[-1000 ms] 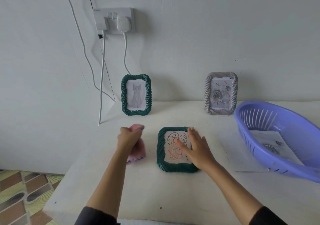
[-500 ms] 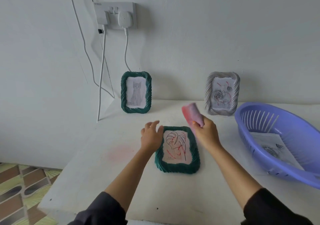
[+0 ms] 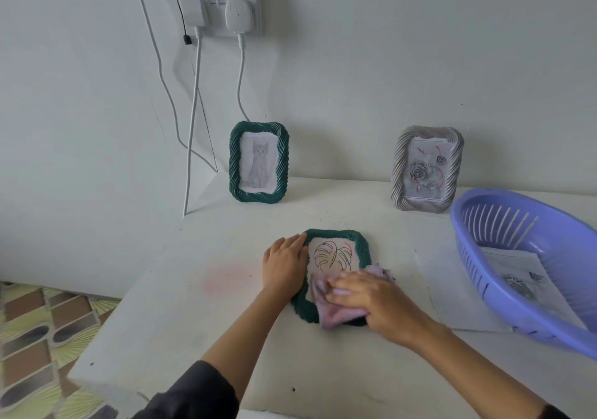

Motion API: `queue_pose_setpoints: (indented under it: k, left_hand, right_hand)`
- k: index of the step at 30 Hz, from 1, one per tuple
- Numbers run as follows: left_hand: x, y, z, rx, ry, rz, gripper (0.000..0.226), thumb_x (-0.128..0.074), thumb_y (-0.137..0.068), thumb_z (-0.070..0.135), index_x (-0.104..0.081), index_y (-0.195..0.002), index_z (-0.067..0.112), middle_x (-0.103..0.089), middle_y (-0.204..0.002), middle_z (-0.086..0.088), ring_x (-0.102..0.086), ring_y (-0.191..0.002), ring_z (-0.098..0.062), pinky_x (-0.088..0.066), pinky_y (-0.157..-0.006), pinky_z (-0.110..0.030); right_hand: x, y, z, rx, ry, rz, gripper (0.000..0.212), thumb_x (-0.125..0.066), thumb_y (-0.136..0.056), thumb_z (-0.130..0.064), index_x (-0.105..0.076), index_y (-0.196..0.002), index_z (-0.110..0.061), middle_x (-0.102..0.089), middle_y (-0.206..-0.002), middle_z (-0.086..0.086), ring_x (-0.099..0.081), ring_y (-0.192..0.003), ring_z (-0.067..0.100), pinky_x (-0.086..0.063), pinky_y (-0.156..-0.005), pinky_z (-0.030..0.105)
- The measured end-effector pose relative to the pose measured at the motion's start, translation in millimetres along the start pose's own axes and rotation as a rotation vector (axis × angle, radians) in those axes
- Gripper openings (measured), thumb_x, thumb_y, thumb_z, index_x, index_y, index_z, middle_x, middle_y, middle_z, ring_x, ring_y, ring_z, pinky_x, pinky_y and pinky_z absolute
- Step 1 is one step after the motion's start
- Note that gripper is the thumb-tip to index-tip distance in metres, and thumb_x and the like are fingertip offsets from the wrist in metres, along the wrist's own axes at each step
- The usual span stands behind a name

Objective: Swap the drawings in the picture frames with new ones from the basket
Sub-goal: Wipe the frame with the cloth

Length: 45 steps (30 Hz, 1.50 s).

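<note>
Flatly, right hand on cloth, leaf frame

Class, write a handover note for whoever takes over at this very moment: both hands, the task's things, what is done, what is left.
Left hand: flat, steadying the left edge of the green frame, which lies face up on the table.
Right hand: flat fingers press a pink cloth on that frame's lower half.
The frame shows a leaf drawing. The cat frame and grey frame stand by the wall. The basket, right, holds a sheet; a loose sheet lies beside it.
Done: cannot tell which drawings are new.
Left: finish wiping, stand the frame up, swap any old drawings.
</note>
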<state>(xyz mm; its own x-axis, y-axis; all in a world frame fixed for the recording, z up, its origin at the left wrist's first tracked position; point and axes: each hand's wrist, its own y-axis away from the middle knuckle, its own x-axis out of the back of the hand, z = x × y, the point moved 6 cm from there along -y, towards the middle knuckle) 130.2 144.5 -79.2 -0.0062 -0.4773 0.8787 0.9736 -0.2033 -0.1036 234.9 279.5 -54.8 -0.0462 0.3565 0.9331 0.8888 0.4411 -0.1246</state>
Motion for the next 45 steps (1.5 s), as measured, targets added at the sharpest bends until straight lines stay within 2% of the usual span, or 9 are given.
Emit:
queue_pose_setpoints:
  k: [5,11,16,21,28,33,36,39,45]
  left_hand:
    - [-1.0,0.2,-0.2,0.003,-0.024,-0.012,0.044,-0.026,-0.1,0.032,-0.032,-0.144,0.029,-0.037,-0.15,0.008,-0.026,-0.141,-0.018,-0.018,-0.115,-0.033]
    - [-3.2,-1.8,-2.9,0.014,-0.014,-0.016,0.044,-0.03,-0.099,0.032,-0.034,-0.143,0.031,-0.037,-0.149,0.01,-0.026,-0.141,-0.017,-0.018,-0.114,-0.031]
    - [-1.7,0.0,-1.7,0.008,-0.022,-0.022,0.044,-0.027,-0.1,0.034,-0.032,-0.144,0.029,-0.036,-0.15,0.008,-0.025,-0.142,-0.018,-0.018,-0.115,-0.034]
    - [-3.3,-0.3,-1.4,0.002,-0.02,-0.019,0.044,-0.028,-0.1,0.033,-0.034,-0.143,0.029,-0.037,-0.149,0.007,-0.026,-0.141,-0.018,-0.019,-0.114,-0.033]
    - [-4.4,-2.5,-3.8,0.006,-0.013,-0.023,0.044,-0.029,-0.1,0.033,-0.034,-0.143,0.03,-0.037,-0.149,0.009,-0.026,-0.141,-0.017,-0.019,-0.115,-0.032]
    - [-4.2,-1.9,-3.5,0.003,-0.011,-0.02,0.044,-0.028,-0.1,0.033,-0.035,-0.143,0.029,-0.038,-0.149,0.008,-0.027,-0.14,-0.018,-0.019,-0.115,-0.033]
    - [-4.3,-1.8,-4.8,0.003,-0.004,-0.011,0.043,-0.029,-0.1,0.032,-0.036,-0.142,0.029,-0.038,-0.149,0.008,-0.028,-0.14,-0.018,-0.021,-0.114,-0.031]
    - [-4.5,-2.7,-5.6,0.008,0.008,-0.022,0.043,-0.03,-0.1,0.032,-0.035,-0.143,0.03,-0.038,-0.149,0.009,-0.026,-0.141,-0.018,-0.019,-0.114,-0.031]
    - [-2.0,-1.4,-2.7,-0.004,-0.011,-0.03,0.044,-0.026,-0.1,0.033,-0.034,-0.144,0.029,-0.037,-0.15,0.008,-0.025,-0.141,-0.019,-0.018,-0.115,-0.034]
  right_hand:
    - [23.1,-24.4,33.7,-0.235,0.118,0.152,0.041,-0.046,-0.093,-0.008,-0.052,-0.128,-0.03,-0.038,-0.147,-0.007,-0.031,-0.139,0.016,-0.016,-0.115,0.026]
    - [-5.2,-16.4,4.8,-0.018,-0.046,0.013,0.043,-0.046,-0.09,0.001,-0.056,-0.125,-0.021,-0.041,-0.145,-0.003,-0.032,-0.138,0.011,-0.007,-0.112,0.017]
    - [25.2,-16.7,49.7,-0.196,0.05,0.057,0.045,-0.045,-0.091,0.002,-0.059,-0.121,-0.029,-0.041,-0.145,-0.01,-0.031,-0.138,0.012,-0.019,-0.118,0.032]
    - [20.2,-55.3,34.7,-0.259,0.038,0.155,0.043,-0.043,-0.092,-0.001,-0.052,-0.129,-0.021,-0.038,-0.147,-0.002,-0.029,-0.14,0.017,-0.01,-0.116,0.025]
    - [12.7,-13.1,21.6,-0.081,-0.036,0.03,0.041,-0.046,-0.092,-0.002,-0.058,-0.122,-0.025,-0.043,-0.144,-0.008,-0.032,-0.134,0.002,-0.007,-0.108,0.014]
    - [25.6,-51.0,37.6,-0.246,0.044,0.133,0.036,-0.046,-0.093,-0.007,-0.059,-0.122,-0.024,-0.038,-0.147,-0.005,-0.032,-0.138,0.017,-0.013,-0.116,0.029]
    - [0.8,-57.6,14.2,-0.15,-0.04,0.054,0.035,-0.046,-0.093,-0.007,-0.058,-0.123,-0.019,-0.04,-0.146,0.0,-0.033,-0.138,0.018,-0.016,-0.118,0.031]
    - [-1.6,-26.6,5.5,-0.042,-0.091,0.026,0.036,-0.046,-0.091,-0.002,-0.062,-0.119,-0.019,-0.045,-0.143,-0.002,-0.036,-0.131,0.003,-0.016,-0.118,0.028]
    - [32.6,-24.5,43.4,-0.251,0.023,0.117,0.043,-0.043,-0.091,0.003,-0.06,-0.121,-0.024,-0.041,-0.146,-0.007,-0.034,-0.137,0.014,-0.014,-0.11,0.02]
